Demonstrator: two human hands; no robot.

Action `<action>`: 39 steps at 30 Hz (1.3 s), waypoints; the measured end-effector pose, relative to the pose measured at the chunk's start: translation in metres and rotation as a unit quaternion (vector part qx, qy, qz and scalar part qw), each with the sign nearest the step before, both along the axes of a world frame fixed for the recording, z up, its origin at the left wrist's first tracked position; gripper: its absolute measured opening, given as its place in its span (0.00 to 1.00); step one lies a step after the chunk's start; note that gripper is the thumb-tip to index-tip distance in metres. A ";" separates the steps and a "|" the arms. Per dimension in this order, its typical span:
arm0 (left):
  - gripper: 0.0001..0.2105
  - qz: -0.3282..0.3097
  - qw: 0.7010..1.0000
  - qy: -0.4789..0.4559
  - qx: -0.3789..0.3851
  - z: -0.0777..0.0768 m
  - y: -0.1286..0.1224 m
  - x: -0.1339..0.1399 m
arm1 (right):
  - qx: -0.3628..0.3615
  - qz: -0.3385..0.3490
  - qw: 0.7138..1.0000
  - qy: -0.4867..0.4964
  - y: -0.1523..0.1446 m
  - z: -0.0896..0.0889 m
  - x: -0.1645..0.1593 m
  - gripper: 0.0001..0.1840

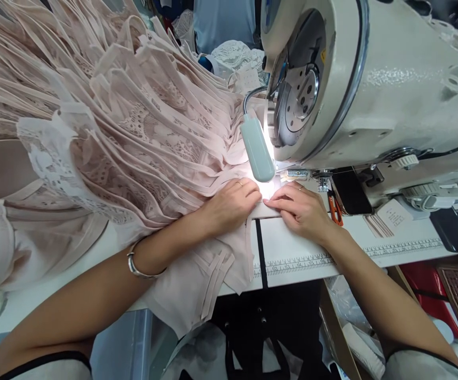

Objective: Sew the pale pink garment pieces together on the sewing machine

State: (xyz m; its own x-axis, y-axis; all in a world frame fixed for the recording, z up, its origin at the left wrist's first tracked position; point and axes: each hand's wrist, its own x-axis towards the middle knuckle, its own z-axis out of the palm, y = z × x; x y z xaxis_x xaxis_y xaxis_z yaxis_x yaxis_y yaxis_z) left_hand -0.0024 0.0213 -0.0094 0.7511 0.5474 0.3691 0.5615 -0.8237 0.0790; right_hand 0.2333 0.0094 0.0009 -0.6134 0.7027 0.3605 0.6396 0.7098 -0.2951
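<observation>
A pale pink bra (201, 285) lies across the front of the sewing machine (407, 89), part of it hanging over the table edge. My left hand (232, 206) is closed on its fabric just left of the bright sewing spot. To the right, my right hand (298, 208) pinches the fabric edge between thumb and fingers, its fingertips close to the left ones. A pale green lamp (257, 150) on a bent neck lights this spot and hides the needle area. Glare washes out the fabric there.
A large heap of pink lace bras (145, 116) fills the left side. Right of my hands lie orange-handled snips (335, 208), a dark phone (351, 191) and a paper pad (395, 216). A ruler tape (304, 264) runs along the table's front. An open drawer (342, 338) sits below right.
</observation>
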 end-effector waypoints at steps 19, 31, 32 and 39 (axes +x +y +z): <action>0.13 -0.008 1.000 -0.013 -0.021 -0.001 -0.005 -0.001 | 0.018 0.004 0.999 -0.035 0.000 -0.004 0.008 0.22; 0.13 0.005 0.999 0.001 -0.046 -0.001 -0.003 -0.002 | -0.013 0.010 0.999 -0.052 0.001 -0.002 0.010 0.25; 0.14 0.007 0.999 0.000 -0.049 -0.001 -0.003 -0.002 | -0.009 0.006 0.999 -0.053 0.001 -0.002 0.010 0.25; 0.14 0.021 0.997 -0.006 -0.078 -0.001 0.004 -0.001 | -0.005 -0.035 0.996 -0.077 0.002 -0.003 0.005 0.28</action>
State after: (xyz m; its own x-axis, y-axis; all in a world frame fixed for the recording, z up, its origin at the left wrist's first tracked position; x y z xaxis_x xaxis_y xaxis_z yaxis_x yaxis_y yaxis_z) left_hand -0.0033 0.0257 -0.0105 0.7224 0.6295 0.2863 0.5930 -0.7768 0.2117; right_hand 0.2384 0.0113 -0.0022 -0.6101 0.7490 0.2585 0.7258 0.6591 -0.1968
